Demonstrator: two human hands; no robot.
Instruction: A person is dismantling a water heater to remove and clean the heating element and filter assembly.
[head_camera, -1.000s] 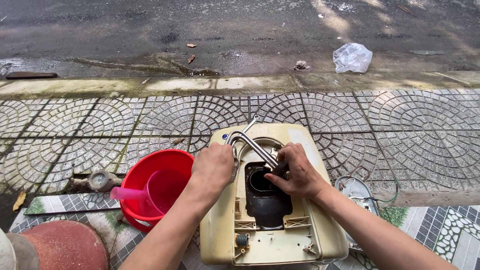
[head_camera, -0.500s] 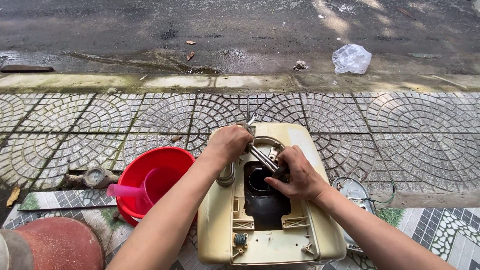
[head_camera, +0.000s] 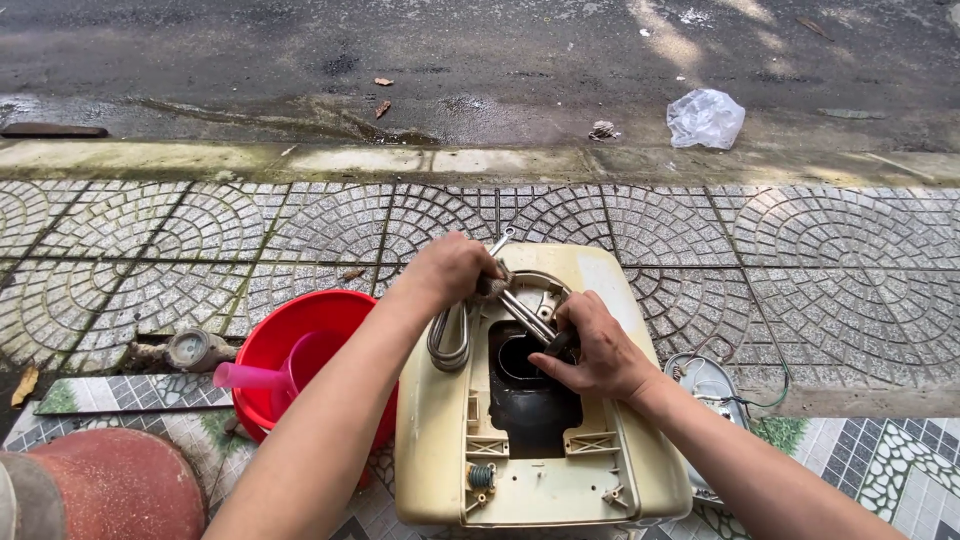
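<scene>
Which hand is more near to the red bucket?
Left. The left hand grips the metal coil just right of the red bucket; the right hand is farther right, over the cream housing.

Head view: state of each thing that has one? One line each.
Cream appliance housing: lying flat on the pavement, opened, dark cavity exposed.
Metal heating coil: partly out of the cavity, tilted.
Left hand: gripping the coil's upper end.
Right hand: gripping the coil's lower end at the opening.
Red bucket: upright, open, pink scoop inside.
Detached cover: lying beside the housing, wires attached.
Plastic bag: crumpled on the road.
</scene>
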